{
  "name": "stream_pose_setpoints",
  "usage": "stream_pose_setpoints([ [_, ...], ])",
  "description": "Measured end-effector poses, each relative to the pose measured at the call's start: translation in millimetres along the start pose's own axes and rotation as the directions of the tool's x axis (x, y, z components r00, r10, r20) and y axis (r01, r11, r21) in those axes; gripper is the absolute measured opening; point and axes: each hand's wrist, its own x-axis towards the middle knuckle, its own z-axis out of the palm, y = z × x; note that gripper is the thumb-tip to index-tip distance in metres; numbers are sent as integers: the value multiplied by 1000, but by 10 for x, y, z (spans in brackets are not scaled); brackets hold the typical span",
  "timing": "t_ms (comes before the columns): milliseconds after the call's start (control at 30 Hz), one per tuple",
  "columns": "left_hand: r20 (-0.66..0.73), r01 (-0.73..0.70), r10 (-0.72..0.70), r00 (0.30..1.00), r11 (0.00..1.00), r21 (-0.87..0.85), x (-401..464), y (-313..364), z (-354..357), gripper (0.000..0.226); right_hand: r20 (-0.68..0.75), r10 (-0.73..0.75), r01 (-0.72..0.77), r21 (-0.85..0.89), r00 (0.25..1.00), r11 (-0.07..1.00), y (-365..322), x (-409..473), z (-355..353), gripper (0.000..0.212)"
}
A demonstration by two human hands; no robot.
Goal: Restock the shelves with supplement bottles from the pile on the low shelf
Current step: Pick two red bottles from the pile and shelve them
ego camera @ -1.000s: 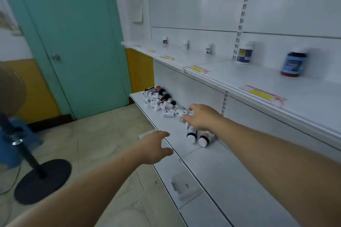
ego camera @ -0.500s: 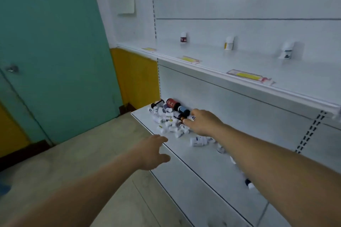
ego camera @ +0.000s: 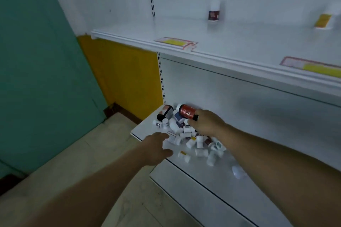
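Note:
A pile of supplement bottles [ego camera: 186, 132] lies at the left end of the low white shelf [ego camera: 203, 182]: several small white ones, a dark bottle [ego camera: 164, 112] and a red bottle [ego camera: 187, 111] with a black cap on top at the back. My right hand [ego camera: 207, 125] rests on the pile, its fingertips touching the red bottle's cap end. I see no closed grip on it. My left hand [ego camera: 156, 146] hovers at the shelf's front edge with relaxed fingers, just short of the nearest white bottles, holding nothing.
The upper shelf [ego camera: 230, 46] carries a white bottle with a dark red label [ego camera: 214, 13], a yellow-labelled bottle [ego camera: 323, 21] and price tags [ego camera: 175, 41] along its lip. A teal door [ego camera: 36, 61], a yellow wall [ego camera: 120, 73] and tiled floor [ego camera: 77, 167] lie to the left.
The view has closed in on the pile. Both hands moved forward: the right one onto the bottles up to the red bottle, the left one up to the shelf's front edge.

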Motion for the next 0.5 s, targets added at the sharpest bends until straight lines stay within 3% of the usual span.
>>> stream_pose_setpoints([
  [167, 66, -48, 50, 997, 998, -34, 811, -591, -317, 64, -74, 32, -32, 13, 997, 999, -166, 608, 266, 49],
  [300, 71, -119, 129, 989, 983, -137, 1487, -1012, -476, 42, -122, 200, -209, -63, 972, 976, -223, 992, 476, 49],
  [400, 74, -121, 130, 989, 986, -118, 1975, -1261, -492, 61, -137, 288, -302, -93, 948, 949, -259, 1238, 681, 50],
  [500, 65, -147, 157, 985, 980, -137, 2414, -1361, -386, 65, -183, 324, -352, -142, 928, 925, -226, 1440, 870, 51],
])
